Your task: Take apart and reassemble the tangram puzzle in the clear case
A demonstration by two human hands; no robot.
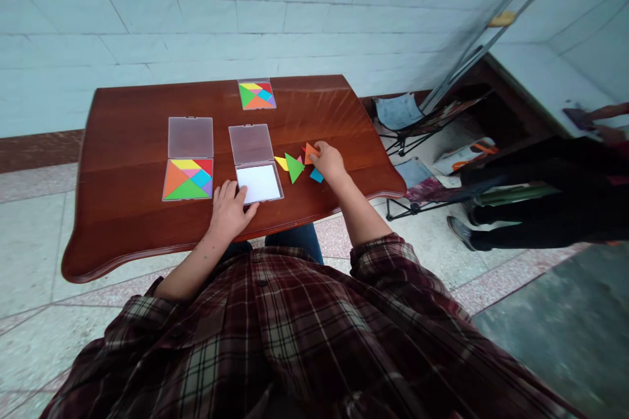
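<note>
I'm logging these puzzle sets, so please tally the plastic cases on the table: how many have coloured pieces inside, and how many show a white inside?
Cases with coloured pieces inside (left case, far case): 2
Cases showing a white inside (middle case): 1
Total cases: 3

Head-worn view, facing forward, angled down

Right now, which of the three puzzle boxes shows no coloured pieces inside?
The white-bottomed box between the left hand and the right hand: only plain white shows inside, while the left-side box and the far box hold coloured pieces.
</note>
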